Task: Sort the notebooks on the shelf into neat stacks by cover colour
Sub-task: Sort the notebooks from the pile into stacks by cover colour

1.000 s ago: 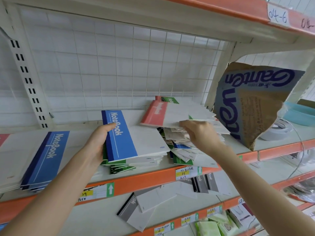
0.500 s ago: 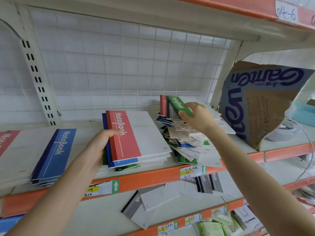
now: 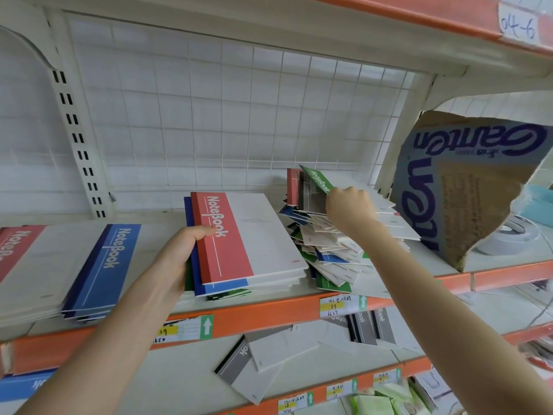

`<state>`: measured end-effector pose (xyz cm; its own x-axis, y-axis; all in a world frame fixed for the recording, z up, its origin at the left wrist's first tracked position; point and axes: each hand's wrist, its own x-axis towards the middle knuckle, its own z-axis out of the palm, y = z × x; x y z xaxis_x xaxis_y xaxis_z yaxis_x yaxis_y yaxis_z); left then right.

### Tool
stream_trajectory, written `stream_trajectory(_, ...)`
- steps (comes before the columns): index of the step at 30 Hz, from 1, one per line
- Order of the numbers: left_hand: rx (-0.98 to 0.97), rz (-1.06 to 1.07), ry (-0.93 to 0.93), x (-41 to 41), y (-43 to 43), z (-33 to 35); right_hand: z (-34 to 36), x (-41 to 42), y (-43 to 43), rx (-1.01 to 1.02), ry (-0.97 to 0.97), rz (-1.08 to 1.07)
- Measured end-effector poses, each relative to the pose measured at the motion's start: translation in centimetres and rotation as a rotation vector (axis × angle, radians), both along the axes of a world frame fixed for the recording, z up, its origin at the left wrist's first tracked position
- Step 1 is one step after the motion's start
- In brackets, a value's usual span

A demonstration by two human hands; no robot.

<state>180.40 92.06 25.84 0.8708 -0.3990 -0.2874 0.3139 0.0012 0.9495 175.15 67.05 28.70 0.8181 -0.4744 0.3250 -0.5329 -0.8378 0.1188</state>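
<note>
A stack topped by a red notebook (image 3: 239,235) lies mid-shelf, with blue and green covers under it. My left hand (image 3: 176,256) grips this stack at its left edge, thumb on the red cover. To the right lies a messy pile of notebooks (image 3: 332,250) in mixed colours. My right hand (image 3: 348,209) holds a green notebook (image 3: 317,179) by its edge, tilted up above that pile, with grey and red covers standing behind it. At the left sit a blue-topped stack (image 3: 101,265) and a red-topped stack (image 3: 15,250).
A torn cardboard sheet (image 3: 466,181) with blue lettering leans at the right of the orange-edged shelf (image 3: 269,316). A white wire grid (image 3: 224,115) backs the shelf. Grey notebooks (image 3: 260,357) lie scattered on the shelf below, with green packets (image 3: 377,404) lower still.
A red notebook has come off the messy pile and now lies on the stack under my left hand, covering the blue one. My right hand went back and lifted a green notebook.
</note>
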Motion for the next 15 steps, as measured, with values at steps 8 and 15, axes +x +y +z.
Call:
stream_trajectory(8, -0.132, 0.050, 0.055, -0.3, -1.1, 0.0, -1.0, -2.8, 3.5, -0.030, -0.101, 0.231)
stream_trajectory(15, -0.259, 0.050, 0.089, -0.1, -2.7, 0.1, -2.8, -5.8, 9.5, -0.225, -0.251, 0.642)
